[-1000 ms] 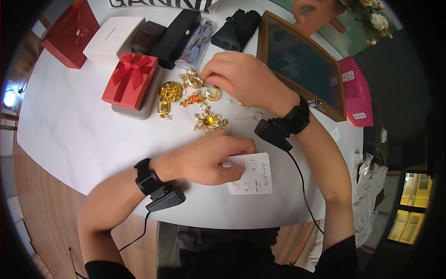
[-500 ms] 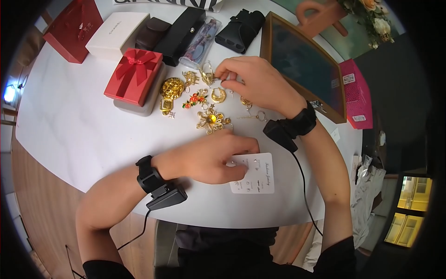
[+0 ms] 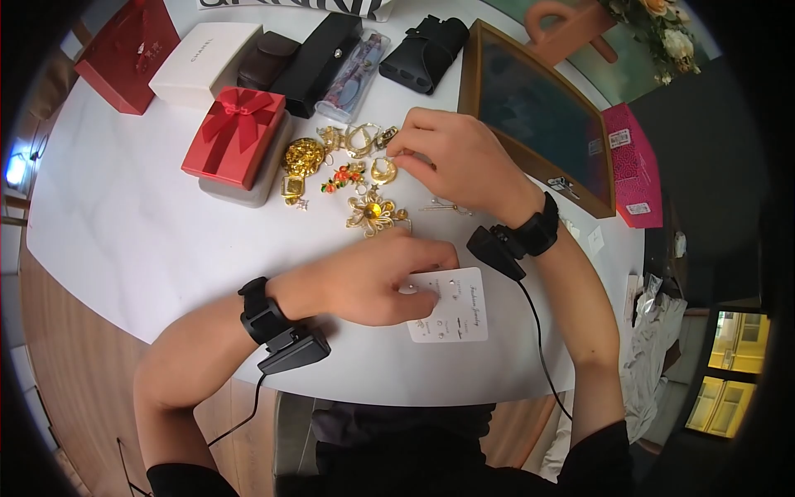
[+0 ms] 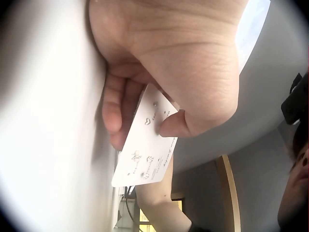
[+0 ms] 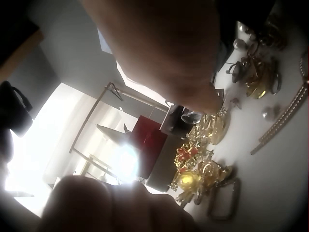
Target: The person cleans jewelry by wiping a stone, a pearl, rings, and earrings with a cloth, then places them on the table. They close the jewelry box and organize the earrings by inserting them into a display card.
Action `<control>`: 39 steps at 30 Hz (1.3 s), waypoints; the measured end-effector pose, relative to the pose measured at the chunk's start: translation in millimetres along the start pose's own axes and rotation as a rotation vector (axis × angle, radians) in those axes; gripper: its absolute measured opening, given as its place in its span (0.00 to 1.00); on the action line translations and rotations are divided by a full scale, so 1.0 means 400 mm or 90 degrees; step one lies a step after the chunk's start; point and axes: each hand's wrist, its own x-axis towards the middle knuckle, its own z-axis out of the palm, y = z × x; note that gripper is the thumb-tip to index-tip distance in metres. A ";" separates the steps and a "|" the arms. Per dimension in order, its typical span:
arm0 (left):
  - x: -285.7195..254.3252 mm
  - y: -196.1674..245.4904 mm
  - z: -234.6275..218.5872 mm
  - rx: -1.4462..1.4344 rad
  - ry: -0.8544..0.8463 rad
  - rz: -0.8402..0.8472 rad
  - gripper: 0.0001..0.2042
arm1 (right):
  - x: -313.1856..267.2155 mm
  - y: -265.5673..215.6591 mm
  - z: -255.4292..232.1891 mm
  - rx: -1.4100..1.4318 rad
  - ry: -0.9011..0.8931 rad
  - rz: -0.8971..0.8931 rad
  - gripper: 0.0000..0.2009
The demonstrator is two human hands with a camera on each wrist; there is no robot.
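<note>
Between thumb and fingers my left hand [image 3: 373, 282] pinches a white earring card [image 3: 460, 308], low over the near part of the table. Small stud earrings and printed lettering show on the card [image 4: 145, 145] in the left wrist view. My right hand [image 3: 455, 157] reaches into the jewellery, curled fingertips right at a dark gold piece [image 3: 385, 137] and a gold hoop earring [image 3: 383, 171]; I cannot tell whether they pinch something. Around them lie gold hoops [image 3: 361, 141], an orange-red flower piece [image 3: 344, 176], a gold flower brooch [image 3: 372, 214] and a coiled gold chain [image 3: 303, 157].
A red gift box [image 3: 235, 137] with a bow stands left of the jewellery. Behind are a red bag [image 3: 128, 58], a white box [image 3: 204, 62], a black case [image 3: 319, 66], a clear glasses case [image 3: 354, 79] and black binoculars [image 3: 424, 54]. A wooden framed case [image 3: 611, 178] lies right.
My right hand has drawn slightly back toward the near right, off the gold hoops it was handling, which now lie left of its fingertips. My left hand keeps its grip on the earring card.
</note>
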 end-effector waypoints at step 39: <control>0.025 -0.027 0.027 -0.390 0.390 -0.030 0.22 | -0.242 -0.043 0.085 0.190 0.528 0.033 0.11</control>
